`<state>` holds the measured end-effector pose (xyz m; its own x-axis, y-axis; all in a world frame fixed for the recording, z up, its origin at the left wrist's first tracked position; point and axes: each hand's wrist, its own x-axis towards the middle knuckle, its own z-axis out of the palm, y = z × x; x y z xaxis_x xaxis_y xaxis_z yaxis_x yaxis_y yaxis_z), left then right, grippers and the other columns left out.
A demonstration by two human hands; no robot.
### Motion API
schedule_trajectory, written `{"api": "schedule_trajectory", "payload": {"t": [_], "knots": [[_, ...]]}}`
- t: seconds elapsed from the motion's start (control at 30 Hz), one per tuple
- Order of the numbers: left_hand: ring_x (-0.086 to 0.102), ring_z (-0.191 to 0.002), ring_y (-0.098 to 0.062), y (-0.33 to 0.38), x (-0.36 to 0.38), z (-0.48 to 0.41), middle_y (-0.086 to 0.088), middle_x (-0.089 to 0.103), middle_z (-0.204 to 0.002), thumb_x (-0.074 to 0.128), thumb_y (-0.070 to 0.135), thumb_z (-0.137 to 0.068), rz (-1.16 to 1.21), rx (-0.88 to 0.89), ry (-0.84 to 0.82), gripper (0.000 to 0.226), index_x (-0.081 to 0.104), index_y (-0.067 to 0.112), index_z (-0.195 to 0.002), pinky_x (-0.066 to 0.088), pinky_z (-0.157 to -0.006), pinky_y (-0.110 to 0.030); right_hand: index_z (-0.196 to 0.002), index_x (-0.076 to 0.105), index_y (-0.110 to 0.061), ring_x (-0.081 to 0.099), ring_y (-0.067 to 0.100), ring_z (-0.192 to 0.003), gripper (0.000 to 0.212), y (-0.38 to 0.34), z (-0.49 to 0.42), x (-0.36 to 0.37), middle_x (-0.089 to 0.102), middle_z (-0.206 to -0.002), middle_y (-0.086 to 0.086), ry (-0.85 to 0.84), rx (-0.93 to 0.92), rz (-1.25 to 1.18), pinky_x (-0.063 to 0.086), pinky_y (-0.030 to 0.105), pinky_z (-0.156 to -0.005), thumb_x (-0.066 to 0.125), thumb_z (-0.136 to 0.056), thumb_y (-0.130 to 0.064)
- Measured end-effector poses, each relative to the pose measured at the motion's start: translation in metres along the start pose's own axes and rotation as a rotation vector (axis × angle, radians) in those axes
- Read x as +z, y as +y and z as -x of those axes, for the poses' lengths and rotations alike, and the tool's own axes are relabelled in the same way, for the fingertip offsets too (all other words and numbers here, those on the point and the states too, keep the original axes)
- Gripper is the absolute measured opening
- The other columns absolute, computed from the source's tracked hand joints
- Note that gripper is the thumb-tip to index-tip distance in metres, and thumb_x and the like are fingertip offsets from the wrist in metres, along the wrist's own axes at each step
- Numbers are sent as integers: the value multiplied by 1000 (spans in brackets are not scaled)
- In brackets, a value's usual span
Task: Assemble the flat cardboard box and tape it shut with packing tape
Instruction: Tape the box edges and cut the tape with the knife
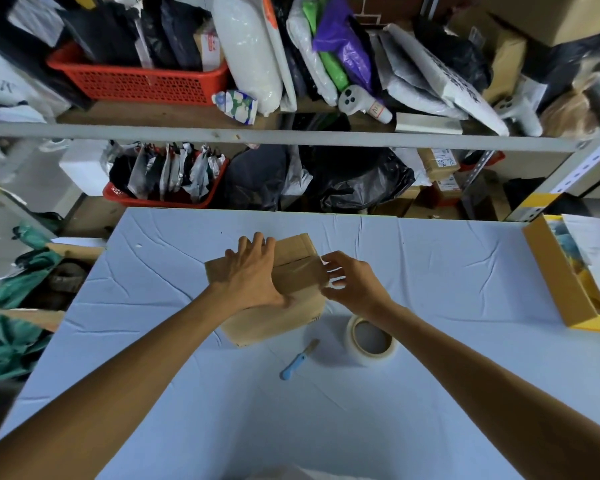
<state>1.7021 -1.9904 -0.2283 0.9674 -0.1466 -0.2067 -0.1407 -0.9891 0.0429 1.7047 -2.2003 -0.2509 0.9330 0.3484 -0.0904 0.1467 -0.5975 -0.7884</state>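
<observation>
A small brown cardboard box (pixel 284 317) stands folded up on the white table cloth (pixel 430 271), its top flaps closed with a strip of clear tape across them. My left hand (pixel 253 271) lies flat on the box top, fingers spread, pressing down on it. My right hand (pixel 350 282) is at the box's right edge, its fingertips pinching the loose end of the clear tape there. A roll of clear packing tape (pixel 371 339) lies on the cloth just right of the box, below my right wrist. A blue-handled cutter (pixel 298 360) lies in front of the box.
A yellow-edged open box (pixel 555 275) with papers sits at the table's right edge. Behind the table stands a metal shelf (pixel 291 136) packed with bags, parcels and red baskets (pixel 136 81). Green cloth (pixel 11 327) lies left of the table.
</observation>
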Motion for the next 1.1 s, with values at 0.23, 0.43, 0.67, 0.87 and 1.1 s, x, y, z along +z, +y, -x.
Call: {"api": "schedule_trajectory", "payload": {"t": [0.23, 0.43, 0.67, 0.87, 1.1], "knots": [[31, -128, -37, 2, 9, 1, -14, 27, -140, 67, 81, -49, 53, -27, 44, 129, 13, 16, -146, 24, -107, -56, -106, 60, -16, 61, 25, -101, 37, 53, 41, -4, 63, -105, 3, -195, 233, 387, 52, 32, -81, 70, -70, -15], [4, -141, -36, 14, 25, 4, -16, 18, -148, 71, 72, -55, 187, -10, 160, 124, 11, 18, -149, -2, -112, -58, -132, 51, -17, 43, 24, -129, 56, 103, 84, 15, 53, -135, 4, -467, 119, 810, 24, 27, -108, 67, -79, -20], [2, -142, -40, 26, 26, 8, -19, 15, -150, 72, 63, -64, 204, -35, 162, 113, 16, 14, -148, 0, -115, -57, -117, 63, -17, 54, 26, -116, 30, 106, 91, 15, 67, -118, 0, -273, 32, 853, 37, 25, -91, 56, -88, -10], [39, -120, -27, 49, 6, 3, -11, 44, -127, 65, 24, -80, 405, 213, 375, 52, 47, 9, -127, 31, -103, -31, -109, 65, -12, 58, 28, -107, 23, 62, 77, -30, 69, -106, 2, -95, -28, 799, 41, 29, -86, 60, -87, -8], [36, -136, -21, 92, -6, -12, -9, 26, -153, 48, -6, -92, 994, 217, -119, 73, 12, 15, -151, 36, -108, -33, -108, 68, -8, 59, 29, -105, 26, 3, 61, -82, 70, -107, 7, 104, -137, 791, 38, 32, -93, 66, -82, -5]]}}
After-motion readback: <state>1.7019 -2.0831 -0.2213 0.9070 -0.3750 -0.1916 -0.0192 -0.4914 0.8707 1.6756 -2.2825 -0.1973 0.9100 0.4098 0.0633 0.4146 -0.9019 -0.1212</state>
